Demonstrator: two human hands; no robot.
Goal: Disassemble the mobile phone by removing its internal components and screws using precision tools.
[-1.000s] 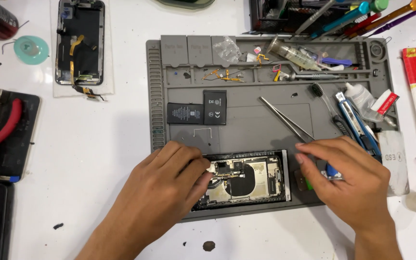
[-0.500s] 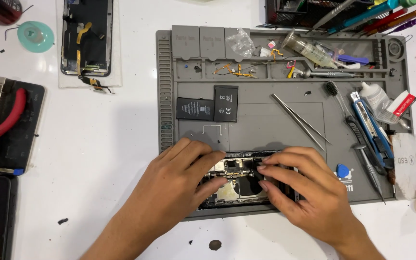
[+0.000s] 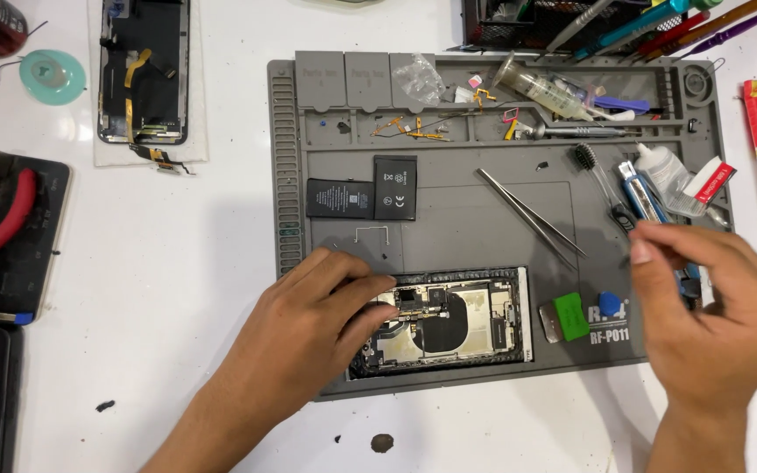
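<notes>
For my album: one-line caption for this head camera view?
Left hand rests on an opened phone on a grey mat; right hand is raised beside the tools.

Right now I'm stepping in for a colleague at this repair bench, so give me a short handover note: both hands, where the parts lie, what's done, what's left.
Left hand: fingers rest on the opened phone body with exposed boards, on the grey silicone work mat.
Right hand: lifted off the phone, pinched near the blue-handled tools; whether it holds anything is unclear.
Done: phone open; black L-shaped battery lies out on the mat; detached screen panel is off to the left.
Left: internals remain in the body. Metal tweezers lie unused.
</notes>
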